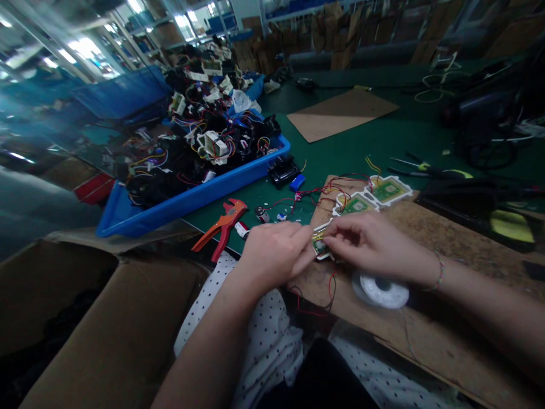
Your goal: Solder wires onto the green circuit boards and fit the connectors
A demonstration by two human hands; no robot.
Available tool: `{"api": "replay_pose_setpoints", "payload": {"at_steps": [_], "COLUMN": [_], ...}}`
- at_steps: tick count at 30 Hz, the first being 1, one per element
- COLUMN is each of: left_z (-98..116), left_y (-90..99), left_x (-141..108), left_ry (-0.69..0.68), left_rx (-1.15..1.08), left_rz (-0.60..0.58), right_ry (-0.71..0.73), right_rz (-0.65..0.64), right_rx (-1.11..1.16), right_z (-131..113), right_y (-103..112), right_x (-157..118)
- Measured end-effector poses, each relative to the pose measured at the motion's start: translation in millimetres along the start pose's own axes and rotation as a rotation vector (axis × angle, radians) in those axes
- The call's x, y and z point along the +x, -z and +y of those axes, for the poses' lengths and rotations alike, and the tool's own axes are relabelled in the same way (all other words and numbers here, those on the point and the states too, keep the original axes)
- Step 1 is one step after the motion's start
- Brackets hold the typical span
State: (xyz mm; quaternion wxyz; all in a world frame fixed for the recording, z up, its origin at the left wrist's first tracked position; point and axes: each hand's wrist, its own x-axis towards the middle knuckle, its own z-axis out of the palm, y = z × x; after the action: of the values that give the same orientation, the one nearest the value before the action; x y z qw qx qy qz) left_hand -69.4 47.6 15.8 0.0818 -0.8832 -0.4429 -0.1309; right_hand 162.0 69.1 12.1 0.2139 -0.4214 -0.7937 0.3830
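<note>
My left hand (276, 253) is closed at the left edge of a small green circuit board in a white frame (321, 248). Over the same board, my right hand (366, 241) has its thumb and fingers pinched together; what lies between them is hidden. Yellow strips or wires show on the board beside my left fingertips. Just beyond my right hand lie two more framed green boards (356, 204) (388, 190), with red and black wires trailing left. The boards rest on a brown wooden board (409, 227). A white spool (383, 291) sits below my right wrist.
Orange-handled wire strippers (222, 226) lie left of my hands, near small batteries (261, 214). A blue tray (204, 200) heaped with wired parts stands behind them. Pliers (430, 169) and a black case with a yellow patch (472, 213) are at right. A cardboard box (114, 318) stands lower left.
</note>
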Motion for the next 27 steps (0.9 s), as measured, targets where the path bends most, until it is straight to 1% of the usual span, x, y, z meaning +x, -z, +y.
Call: {"api": "replay_pose_setpoints", "payload": {"at_steps": [1,2,4,6,8,11,14,16,18,23,27], "left_z": [-7.9,-16.0,-29.9,-36.8,-35.9,-24.0,-4.7,9.3,21.4,38.8,48.1], "left_y": [3.7,7.2,12.0,11.4,5.9,-4.8,-10.2,-10.7,-10.8,-14.1,-16.8], "left_x": [-1.4,-3.0,-5.8,-7.5,-7.9,-7.0,-5.9,-5.1,-4.0,-1.3,-1.2], "left_ry": [0.048,0.129,0.25,0.316,0.349,0.364,0.39,0.422,0.448,0.515,0.508], "left_rx": [0.014,0.016,-0.022,-0.06,-0.09,-0.164,-0.341,-0.486,-0.577,-0.687,-0.716], "left_rz": [0.042,0.097,0.147,0.147,0.147,0.185,0.228,0.221,0.198,0.175,0.157], "right_ry": [-0.02,-0.035,-0.046,-0.04,-0.06,-0.125,-0.188,-0.223,-0.246,-0.278,-0.273], "right_rz": [0.013,0.019,-0.014,-0.052,-0.043,0.007,0.029,0.026,0.017,0.046,0.052], "right_rx": [0.012,0.037,0.107,0.16,0.199,0.284,0.406,0.49,0.539,0.606,0.652], "right_z": [-0.5,-1.2,-2.7,-3.7,-3.1,1.0,4.7,5.8,6.5,11.2,15.5], "right_y": [0.7,1.0,0.2,-2.8,-6.7,-11.1,-12.6,-12.8,-12.8,-13.0,-12.9], "right_x": [-1.2,-2.3,-3.8,-3.7,-2.2,0.6,2.5,3.5,4.6,6.8,7.4]}}
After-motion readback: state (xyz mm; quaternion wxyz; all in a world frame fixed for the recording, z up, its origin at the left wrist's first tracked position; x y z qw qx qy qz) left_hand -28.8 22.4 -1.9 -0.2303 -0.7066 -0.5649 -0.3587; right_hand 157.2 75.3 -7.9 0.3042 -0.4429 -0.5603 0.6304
